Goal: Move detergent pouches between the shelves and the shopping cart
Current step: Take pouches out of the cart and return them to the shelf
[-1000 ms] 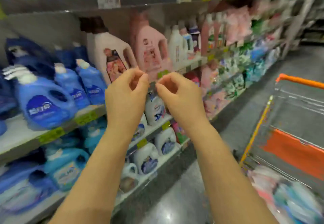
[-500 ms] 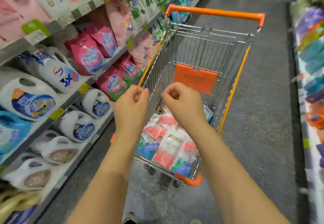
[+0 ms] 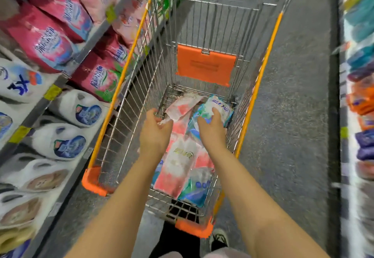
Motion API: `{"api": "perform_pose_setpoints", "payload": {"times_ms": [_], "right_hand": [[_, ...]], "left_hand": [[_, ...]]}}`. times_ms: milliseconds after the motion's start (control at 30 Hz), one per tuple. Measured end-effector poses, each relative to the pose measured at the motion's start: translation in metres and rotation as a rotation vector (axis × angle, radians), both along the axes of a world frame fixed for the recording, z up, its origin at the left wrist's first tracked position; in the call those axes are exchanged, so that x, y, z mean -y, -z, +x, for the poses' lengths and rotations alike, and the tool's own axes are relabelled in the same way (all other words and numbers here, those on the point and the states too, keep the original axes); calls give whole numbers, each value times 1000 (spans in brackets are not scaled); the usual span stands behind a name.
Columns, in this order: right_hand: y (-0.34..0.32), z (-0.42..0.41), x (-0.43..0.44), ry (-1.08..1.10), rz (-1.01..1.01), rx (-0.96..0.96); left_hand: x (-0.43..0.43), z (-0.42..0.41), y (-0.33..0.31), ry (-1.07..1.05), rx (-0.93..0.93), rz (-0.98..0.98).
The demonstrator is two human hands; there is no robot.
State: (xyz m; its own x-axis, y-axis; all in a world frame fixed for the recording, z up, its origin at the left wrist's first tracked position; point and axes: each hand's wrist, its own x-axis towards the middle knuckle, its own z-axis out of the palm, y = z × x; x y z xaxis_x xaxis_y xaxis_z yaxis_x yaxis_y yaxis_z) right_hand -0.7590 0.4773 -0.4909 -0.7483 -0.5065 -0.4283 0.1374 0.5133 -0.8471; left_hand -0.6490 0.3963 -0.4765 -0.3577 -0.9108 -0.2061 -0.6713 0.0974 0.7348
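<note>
Both my hands reach down into the wire shopping cart (image 3: 129,59), which has orange trim. My left hand (image 3: 155,134) grips the near edge of a pink-and-white detergent pouch (image 3: 183,107). My right hand (image 3: 211,129) grips a blue-green-and-white pouch (image 3: 219,107) at the cart's far right. Several more pouches lie in the basket, among them a long pink-and-white pouch (image 3: 178,168) and a teal pouch (image 3: 197,189).
Shelves on the left hold red-pink detergent bags (image 3: 44,43) above and white jugs (image 3: 81,112) below. An orange flap (image 3: 205,66) hangs on the cart's far wall. More blurred goods line the right shelf (image 3: 360,96). Grey aisle floor (image 3: 293,116) lies between. My shoe (image 3: 220,236) shows below the cart.
The view swung from the shelf down to the cart. Both hands, held up empty with curled fingers before, dropped into the basket and took hold of pouches.
</note>
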Motion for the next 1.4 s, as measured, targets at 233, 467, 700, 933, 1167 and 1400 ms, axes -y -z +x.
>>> {"api": "perform_pose_setpoints", "payload": {"times_ms": [233, 467, 700, 933, 1167, 1400], "right_hand": [[114, -46, 59, 476, 208, 206], [184, -75, 71, 662, 341, 280], [199, -82, 60, 735, 352, 357], [166, -80, 65, 716, 290, 320], [102, -77, 52, 597, -359, 911], [-10, -42, 26, 194, -797, 1085]], "left_hand": [[82, -93, 120, 276, 184, 246], [118, -163, 207, 550, 452, 336], [106, -193, 234, 589, 593, 403], [76, -213, 171, 631, 401, 154], [72, -175, 39, 710, 311, -206], [14, -90, -103, 507, 127, -460]]}}
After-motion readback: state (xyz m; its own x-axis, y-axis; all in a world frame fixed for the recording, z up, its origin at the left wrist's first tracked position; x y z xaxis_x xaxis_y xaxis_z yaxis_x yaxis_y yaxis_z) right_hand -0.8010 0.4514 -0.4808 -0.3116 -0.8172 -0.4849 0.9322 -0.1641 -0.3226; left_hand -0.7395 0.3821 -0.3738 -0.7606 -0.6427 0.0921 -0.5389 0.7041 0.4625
